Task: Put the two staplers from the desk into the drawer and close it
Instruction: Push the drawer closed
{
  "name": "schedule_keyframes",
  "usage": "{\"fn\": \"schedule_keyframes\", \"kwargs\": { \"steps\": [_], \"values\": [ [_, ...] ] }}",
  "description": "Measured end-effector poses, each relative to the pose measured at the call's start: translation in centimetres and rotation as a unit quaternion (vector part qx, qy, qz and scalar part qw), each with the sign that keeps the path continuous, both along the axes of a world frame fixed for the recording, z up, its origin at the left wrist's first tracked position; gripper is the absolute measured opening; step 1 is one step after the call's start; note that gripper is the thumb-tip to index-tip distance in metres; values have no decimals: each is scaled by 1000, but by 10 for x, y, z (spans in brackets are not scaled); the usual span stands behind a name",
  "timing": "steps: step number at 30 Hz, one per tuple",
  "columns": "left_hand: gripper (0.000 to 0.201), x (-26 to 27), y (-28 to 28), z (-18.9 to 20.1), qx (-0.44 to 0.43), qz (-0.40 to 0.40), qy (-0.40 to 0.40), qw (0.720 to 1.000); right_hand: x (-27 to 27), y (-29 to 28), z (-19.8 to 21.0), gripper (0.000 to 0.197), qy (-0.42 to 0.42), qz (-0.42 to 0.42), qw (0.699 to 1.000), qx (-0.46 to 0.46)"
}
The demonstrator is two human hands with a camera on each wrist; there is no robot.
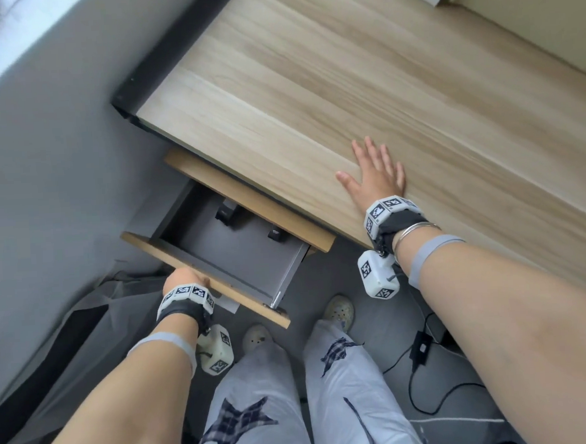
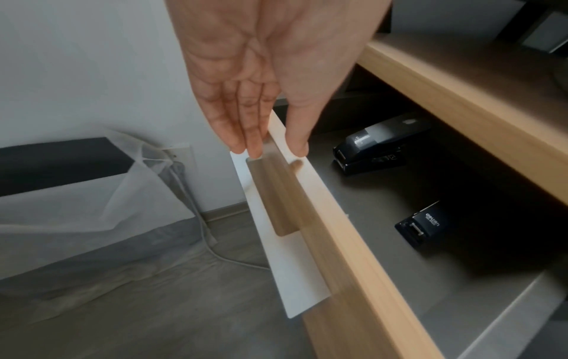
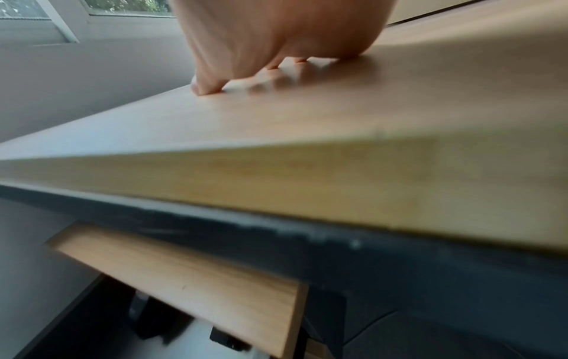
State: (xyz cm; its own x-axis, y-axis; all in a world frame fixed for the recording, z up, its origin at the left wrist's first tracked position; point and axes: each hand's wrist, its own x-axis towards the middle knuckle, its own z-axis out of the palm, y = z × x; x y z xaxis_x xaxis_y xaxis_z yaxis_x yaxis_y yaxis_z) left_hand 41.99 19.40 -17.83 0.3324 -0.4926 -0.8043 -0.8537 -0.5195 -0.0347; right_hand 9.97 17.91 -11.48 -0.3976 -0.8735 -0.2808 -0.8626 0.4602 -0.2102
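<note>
Two black staplers lie inside the open grey drawer (image 1: pixel 249 258): one (image 1: pixel 227 213) (image 2: pixel 378 148) at the back left, the other (image 1: pixel 276 235) (image 2: pixel 421 226) to its right. Both sit partly under the desk edge. My left hand (image 1: pixel 185 279) (image 2: pixel 273 150) rests on the top edge of the wooden drawer front (image 2: pixel 338 243), with straight fingers (image 2: pixel 245 143) outside and the thumb inside. My right hand (image 1: pixel 374 170) (image 3: pixel 261 48) lies flat, fingers spread, on the wooden desk top (image 1: pixel 310 83) near its front edge.
A wooden panel (image 1: pixel 249 197) under the desk overhangs the back of the drawer. A white sheet (image 2: pixel 292 267) hangs on the drawer front by its handle (image 2: pixel 273 194). My legs stand below the drawer. A black cable with an adapter (image 1: pixel 421 348) lies on the floor at the right, grey fabric (image 1: pixel 68 321) at the left.
</note>
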Motion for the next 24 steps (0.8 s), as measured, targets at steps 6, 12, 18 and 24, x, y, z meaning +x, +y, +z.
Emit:
{"fn": "schedule_keyframes", "kwargs": {
  "steps": [6, 12, 18, 24],
  "values": [
    [51, -31, -27, -8, -43, 34, 58, 997, -14, -4, 2, 81, -2, -5, 999, 33],
    [59, -63, -52, -15, -118, 90, 105, 983, -13, -5, 0, 81, 11, -1, 999, 32],
    [60, -88, -70, -13, -140, 84, 132, 978, -14, -5, -2, 80, 21, 0, 1000, 21],
    [40, -99, -81, -24, -165, 120, 159, 966, -14, -4, -3, 81, 28, 0, 999, 17]
  ]
}}
